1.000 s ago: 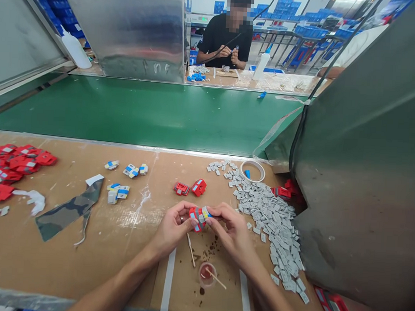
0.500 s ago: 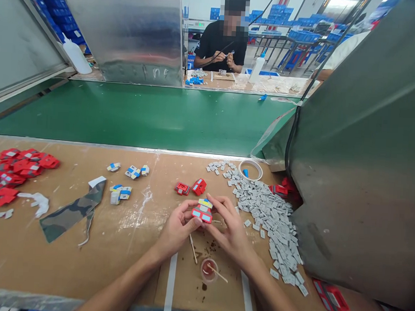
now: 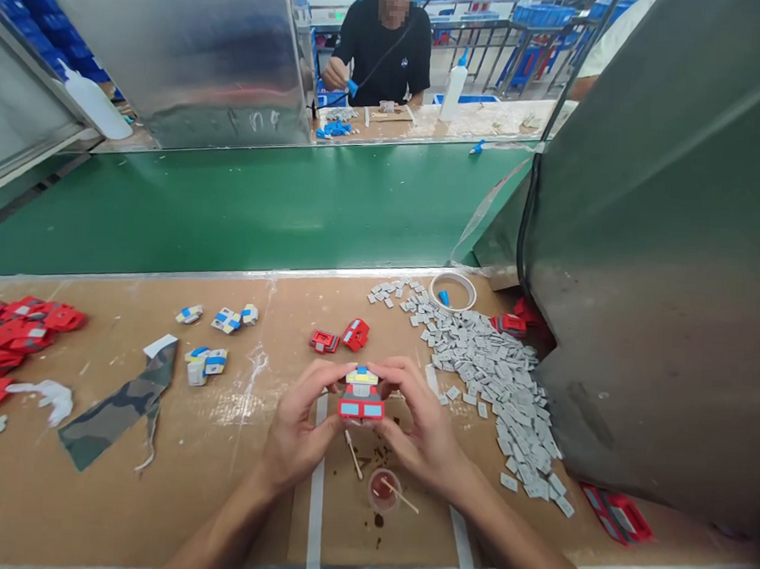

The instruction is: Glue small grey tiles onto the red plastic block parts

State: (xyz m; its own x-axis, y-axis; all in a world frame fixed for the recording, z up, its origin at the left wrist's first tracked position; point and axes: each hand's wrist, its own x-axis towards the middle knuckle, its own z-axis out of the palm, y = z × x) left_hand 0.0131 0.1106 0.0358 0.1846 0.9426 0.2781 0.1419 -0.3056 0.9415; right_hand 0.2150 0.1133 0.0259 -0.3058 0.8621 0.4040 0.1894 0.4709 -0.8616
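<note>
Piece (image 3: pixel 362 396) between left hand (image 3: pixel 297 424) and right hand (image 3: pixel 421 433), cup (image 3: pixel 372 498) near front edge of counter (image 3: pixel 229 489), tiles (image 3: pixel 499 371) right, cloth (image 3: pixel 117 415) left

The left hand (image 3: pixel 302 429) and the right hand (image 3: pixel 424 431) hold a small red, grey and yellow plastic block (image 3: pixel 362 394) between their fingers, above the brown tabletop (image 3: pixel 215 514). Under them, toward the near edge, sits a little round clear cup (image 3: pixel 380 497) with reddish liquid and a thin stick (image 3: pixel 402 497) in it. A long heap of flat grey tiles (image 3: pixel 482 355) lies on the right, starting near the far edge.
</note>
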